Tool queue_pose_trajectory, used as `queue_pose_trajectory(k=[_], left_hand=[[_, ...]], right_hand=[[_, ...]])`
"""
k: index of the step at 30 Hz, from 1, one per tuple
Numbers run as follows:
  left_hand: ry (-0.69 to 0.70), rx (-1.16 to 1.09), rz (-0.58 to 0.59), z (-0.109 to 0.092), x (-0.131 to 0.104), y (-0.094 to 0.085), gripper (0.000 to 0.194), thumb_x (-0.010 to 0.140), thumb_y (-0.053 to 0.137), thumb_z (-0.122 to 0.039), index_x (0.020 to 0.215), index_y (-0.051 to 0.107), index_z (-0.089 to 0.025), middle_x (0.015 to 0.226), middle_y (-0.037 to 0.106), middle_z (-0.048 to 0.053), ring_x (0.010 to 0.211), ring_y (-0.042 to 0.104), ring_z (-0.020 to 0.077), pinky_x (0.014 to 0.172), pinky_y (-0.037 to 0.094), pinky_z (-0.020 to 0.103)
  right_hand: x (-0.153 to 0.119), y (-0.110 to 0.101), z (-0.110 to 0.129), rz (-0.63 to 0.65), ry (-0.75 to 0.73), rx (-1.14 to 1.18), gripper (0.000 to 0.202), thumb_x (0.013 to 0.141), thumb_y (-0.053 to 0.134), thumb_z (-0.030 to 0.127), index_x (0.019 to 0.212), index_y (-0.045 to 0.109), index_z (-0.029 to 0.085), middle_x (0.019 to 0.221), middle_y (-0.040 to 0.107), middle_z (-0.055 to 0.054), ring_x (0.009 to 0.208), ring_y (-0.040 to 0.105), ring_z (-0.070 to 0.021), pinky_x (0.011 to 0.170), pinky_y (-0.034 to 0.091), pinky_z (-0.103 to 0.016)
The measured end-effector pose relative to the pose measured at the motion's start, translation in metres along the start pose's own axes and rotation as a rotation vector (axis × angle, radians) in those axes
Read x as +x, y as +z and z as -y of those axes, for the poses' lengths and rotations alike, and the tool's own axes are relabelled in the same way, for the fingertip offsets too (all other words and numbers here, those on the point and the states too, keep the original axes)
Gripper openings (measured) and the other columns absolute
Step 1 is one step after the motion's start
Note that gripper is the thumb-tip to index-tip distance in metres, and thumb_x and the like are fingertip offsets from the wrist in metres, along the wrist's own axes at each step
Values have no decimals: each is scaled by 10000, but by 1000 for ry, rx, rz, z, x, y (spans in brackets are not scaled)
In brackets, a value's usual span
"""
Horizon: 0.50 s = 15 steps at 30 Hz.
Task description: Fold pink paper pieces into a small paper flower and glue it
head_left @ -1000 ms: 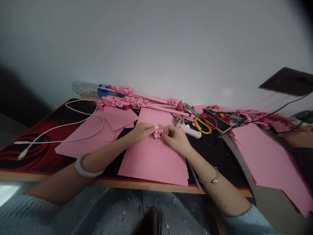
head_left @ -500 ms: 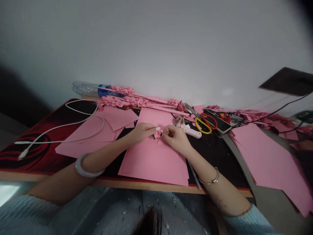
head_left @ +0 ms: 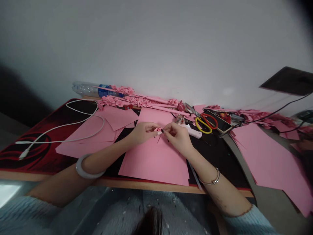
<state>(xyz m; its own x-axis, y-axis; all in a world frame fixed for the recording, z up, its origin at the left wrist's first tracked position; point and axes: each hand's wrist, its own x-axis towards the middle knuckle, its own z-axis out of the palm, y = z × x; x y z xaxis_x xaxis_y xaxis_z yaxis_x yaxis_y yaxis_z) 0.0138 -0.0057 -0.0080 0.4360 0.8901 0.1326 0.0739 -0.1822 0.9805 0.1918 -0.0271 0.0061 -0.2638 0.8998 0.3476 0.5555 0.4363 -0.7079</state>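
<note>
A small pink paper flower (head_left: 158, 129) is pinched between my two hands, just above the pink paper sheets (head_left: 154, 163) in the middle of the desk. My left hand (head_left: 144, 132) closes on its left side, thumb in front. From the right, my right hand (head_left: 176, 136) grips its edge with thumb and forefinger. Most of the flower is hidden by the fingers. Right behind my right hand lies a white glue gun (head_left: 193, 132), with scissors (head_left: 204, 123) with yellow and red handles beyond it.
Pink paper flowers on stems (head_left: 137, 101) lie along the wall, beside a clear plastic bottle (head_left: 84, 88). A white cable (head_left: 61, 141) loops over paper at the left. More pink sheets (head_left: 271, 160) are at the right, near a dark phone (head_left: 220, 122).
My left fingers have curled further round the paper flower, and its thumb has dropped lower in front. My right fingertips have shifted slightly up. The flower has turned and shows less.
</note>
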Motion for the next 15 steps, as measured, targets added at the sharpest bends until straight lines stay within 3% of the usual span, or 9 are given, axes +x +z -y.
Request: queue_pose_trajectory(k=[8, 15], left_hand=[[-127, -209, -9, -3, -1, -1, 299, 664, 673, -302, 908, 646, -133, 877, 666, 63, 814, 608, 156, 783, 483, 318], [-120, -343, 39, -4, -3, -3, 290, 690, 667, -290, 939, 626, -146, 962, 646, 71, 893, 601, 157, 858, 449, 330]], right_hand=[[1, -1, 0, -46, -31, -18, 109, 795, 470, 200, 853, 556, 171, 730, 590, -28, 569, 529, -111, 556, 422, -232], [2, -3, 2, -64, -32, -24, 110, 802, 470, 207, 877, 541, 169, 741, 580, -23, 572, 524, -110, 545, 413, -225]])
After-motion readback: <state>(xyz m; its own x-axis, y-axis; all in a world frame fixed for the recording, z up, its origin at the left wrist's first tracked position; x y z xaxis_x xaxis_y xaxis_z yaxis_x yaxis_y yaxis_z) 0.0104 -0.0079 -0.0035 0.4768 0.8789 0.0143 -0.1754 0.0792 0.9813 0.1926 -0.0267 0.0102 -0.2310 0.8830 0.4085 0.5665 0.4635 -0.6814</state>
